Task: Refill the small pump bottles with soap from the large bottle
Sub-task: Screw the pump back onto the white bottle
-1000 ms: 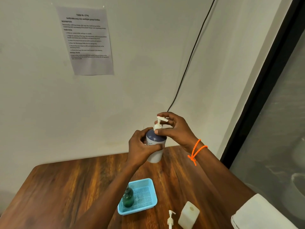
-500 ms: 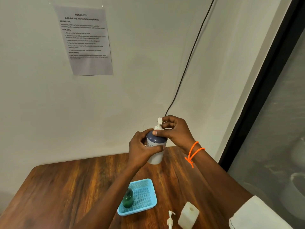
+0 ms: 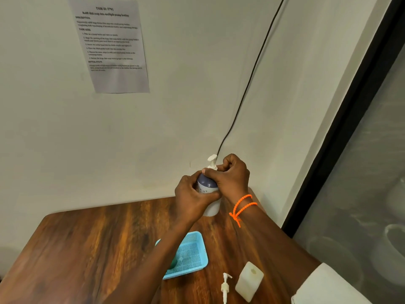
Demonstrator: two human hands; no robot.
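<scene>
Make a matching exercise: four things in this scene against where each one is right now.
Things:
1. pump bottle
2. blue basket
3. loose pump head
4. printed sheet

Places:
A. taped to the wall
B. lying on the table beside the open white bottle
C. held in both hands above the table's far edge
D. sitting on the table under the left forearm

Pairs: 1-C, 2-D, 3-B, 4-A
</scene>
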